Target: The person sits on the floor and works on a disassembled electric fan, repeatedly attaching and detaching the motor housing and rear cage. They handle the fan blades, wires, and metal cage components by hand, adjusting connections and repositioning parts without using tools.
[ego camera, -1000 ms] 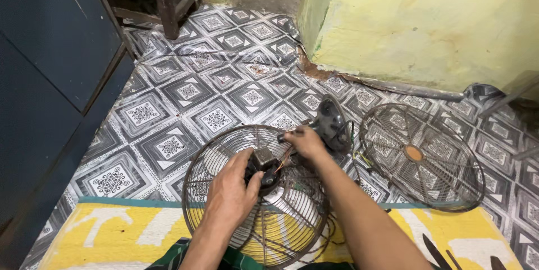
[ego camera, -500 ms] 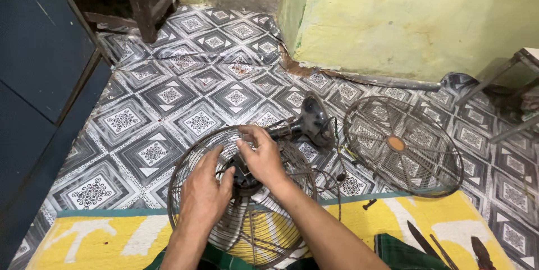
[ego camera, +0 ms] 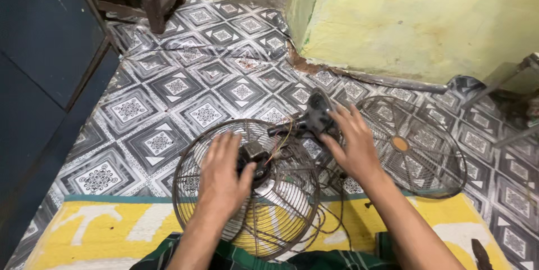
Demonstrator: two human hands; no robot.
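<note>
I see the round rusty wire fan cage (ego camera: 247, 191) on the grey patterned vinyl floor (ego camera: 168, 96), partly over a yellow mat (ego camera: 101, 230). My left hand (ego camera: 222, 177) lies on it with fingers spread; my right hand (ego camera: 351, 143), fingers wide, touches the black fan motor housing (ego camera: 314, 114) beside a yellow-green wall (ego camera: 415, 17).

The person is showing two bare forearms, left hand (ego camera: 222, 177) and right hand (ego camera: 352, 145) ungloved, no sleeves; a green checked cloth (ego camera: 236, 256) is covering the lap.
</note>
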